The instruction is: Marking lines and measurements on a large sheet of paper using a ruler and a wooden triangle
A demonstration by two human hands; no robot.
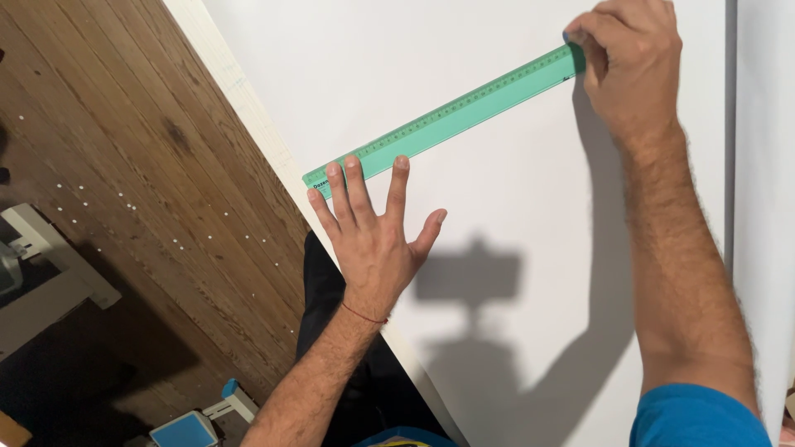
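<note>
A long translucent green ruler (451,112) lies diagonally on a large white board (513,207), running from near the board's left edge up toward the top right. My left hand (373,228) lies flat with fingers spread, the fingertips pressing on the ruler's lower left end. My right hand (629,62) has its fingers curled at the ruler's upper right end, and something dark blue peeks out between the fingers; I cannot tell what it is. A thin red thread circles my left wrist.
The board's pale left edge (248,103) runs diagonally above a dark wooden plank floor (141,190). A white frame piece (58,261) lies at the far left, and a blue and white object (195,426) sits at the bottom. A second white panel (766,165) borders the right.
</note>
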